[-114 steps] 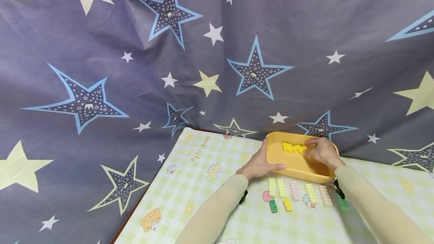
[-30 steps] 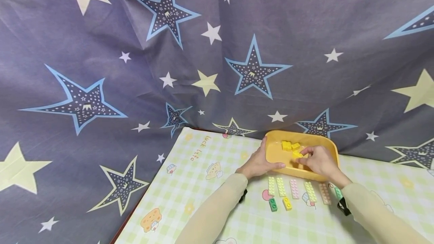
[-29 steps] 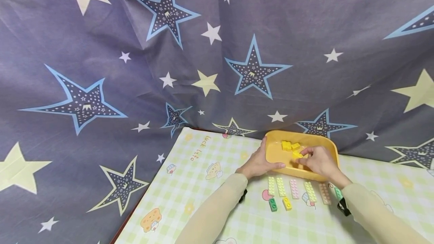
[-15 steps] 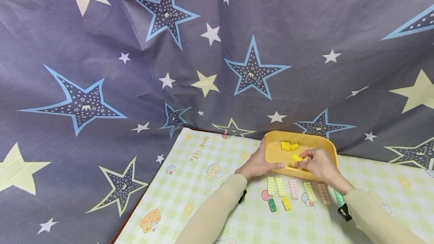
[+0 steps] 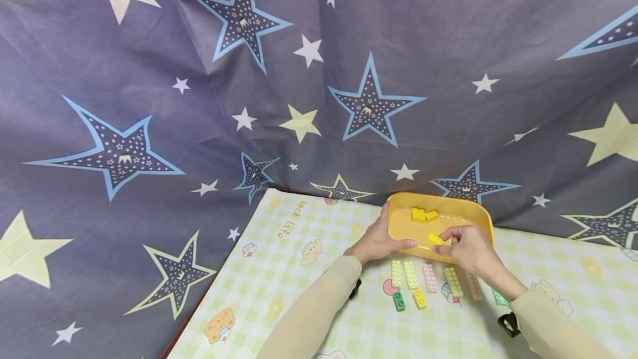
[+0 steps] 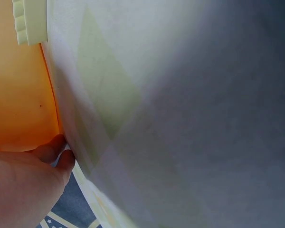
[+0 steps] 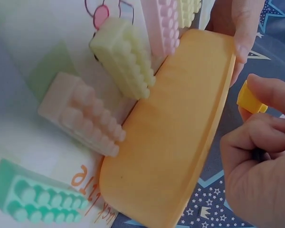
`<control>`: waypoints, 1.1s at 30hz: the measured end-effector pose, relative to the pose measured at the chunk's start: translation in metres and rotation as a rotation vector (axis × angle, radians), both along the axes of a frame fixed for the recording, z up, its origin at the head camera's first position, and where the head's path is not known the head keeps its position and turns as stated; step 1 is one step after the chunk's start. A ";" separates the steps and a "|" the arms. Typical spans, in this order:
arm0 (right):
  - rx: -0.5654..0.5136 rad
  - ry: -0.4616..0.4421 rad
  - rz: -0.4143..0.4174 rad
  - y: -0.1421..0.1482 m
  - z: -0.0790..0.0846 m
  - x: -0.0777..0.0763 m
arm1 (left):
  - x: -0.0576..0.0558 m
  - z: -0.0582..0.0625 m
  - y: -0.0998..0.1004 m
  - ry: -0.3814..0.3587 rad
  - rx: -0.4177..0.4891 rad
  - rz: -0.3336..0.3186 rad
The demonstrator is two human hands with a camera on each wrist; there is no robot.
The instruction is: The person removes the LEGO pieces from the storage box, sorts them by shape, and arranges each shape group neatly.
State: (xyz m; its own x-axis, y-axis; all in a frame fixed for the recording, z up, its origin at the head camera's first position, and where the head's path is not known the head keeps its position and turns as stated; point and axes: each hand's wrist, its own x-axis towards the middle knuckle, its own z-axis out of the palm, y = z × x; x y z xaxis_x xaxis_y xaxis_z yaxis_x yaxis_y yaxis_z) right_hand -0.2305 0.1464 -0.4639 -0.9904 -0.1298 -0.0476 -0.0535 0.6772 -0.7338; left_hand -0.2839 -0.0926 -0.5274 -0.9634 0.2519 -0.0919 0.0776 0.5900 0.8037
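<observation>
A yellow-orange plastic bin (image 5: 461, 216) stands near the back of the table. My left hand (image 5: 374, 241) grips its left end, the thumb on the front rim. Thumb and forefinger of my right hand (image 5: 471, 247) pinch a small yellow toy brick (image 5: 435, 239) over the bin's front part. The same yellow brick (image 7: 249, 99) shows in the right wrist view, partly covered by the fingertips. Farther back in the bin lie a yellow brick cluster (image 5: 417, 215) and another yellow brick (image 5: 431, 215). The left wrist view shows left fingers (image 6: 64, 161) curled at the bin's corner.
Before the bin lies a row of long studded bricks: pale yellow (image 5: 396, 274), pink (image 5: 430, 278), yellow-green (image 5: 453, 282), peach (image 5: 473, 286) and mint green (image 5: 499, 298). Nearer are a dark green brick (image 5: 399, 301) and a yellow brick (image 5: 419, 299). A star-patterned cloth (image 5: 299, 71) hangs behind.
My right hand has moved from the bin's back right toward its front, bringing a yellow brick away from the others, which were bunched in a row. The left hand keeps its hold on the bin.
</observation>
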 end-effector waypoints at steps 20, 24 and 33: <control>-0.072 -0.083 -0.037 -0.003 -0.007 0.032 | -0.002 -0.002 -0.001 0.019 0.027 -0.014; -0.069 -0.083 -0.031 -0.004 -0.012 0.037 | -0.001 -0.003 -0.001 0.007 0.020 -0.002; -0.039 -0.083 -0.039 -0.004 -0.021 0.048 | -0.001 -0.002 0.000 0.006 -0.007 0.000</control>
State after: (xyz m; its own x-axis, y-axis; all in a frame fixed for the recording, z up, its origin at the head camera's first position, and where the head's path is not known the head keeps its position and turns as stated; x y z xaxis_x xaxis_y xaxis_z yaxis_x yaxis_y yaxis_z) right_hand -0.1828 0.1421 -0.4845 -0.9877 -0.0942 -0.1252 0.0346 0.6481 -0.7607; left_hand -0.2851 -0.0928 -0.5296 -0.9640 0.2510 -0.0881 0.0820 0.5955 0.7991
